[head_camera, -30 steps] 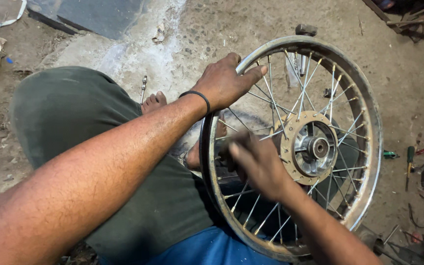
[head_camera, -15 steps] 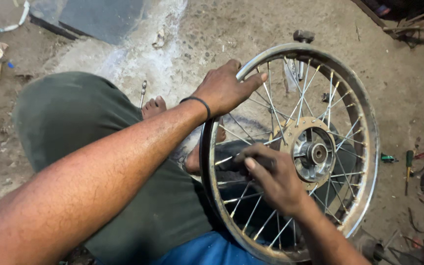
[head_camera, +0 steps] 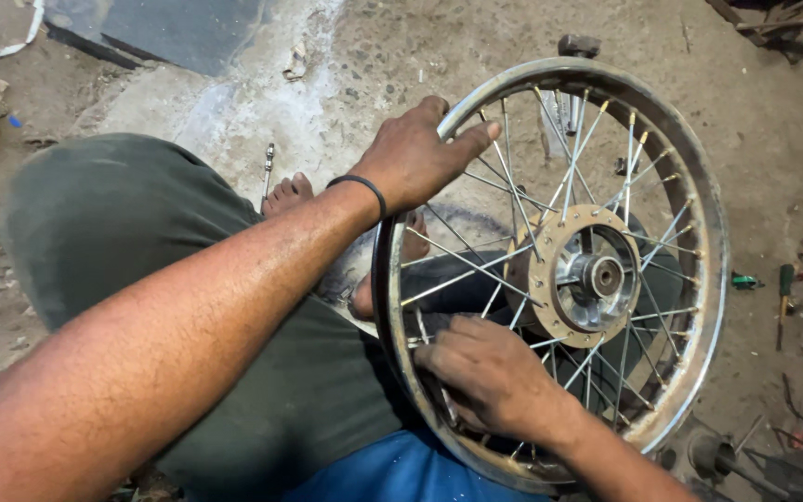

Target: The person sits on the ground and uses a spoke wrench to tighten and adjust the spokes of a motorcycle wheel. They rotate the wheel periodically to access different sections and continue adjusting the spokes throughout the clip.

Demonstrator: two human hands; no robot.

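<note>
Spoked wheel upright on dirt floor, leaning against knee in green trousers. Left hand grasping top of rim, thumb out along it. Right hand down inside rim, fingers curled around spokes near hub. Bare foot just behind rim. Screwdriver well apart, right side.

A: floor clutter? 
B: green-handled screwdriver right of frame, small green bit just beside it. 
A: left side? 
B: bolt on concrete, white strip top corner.
</note>
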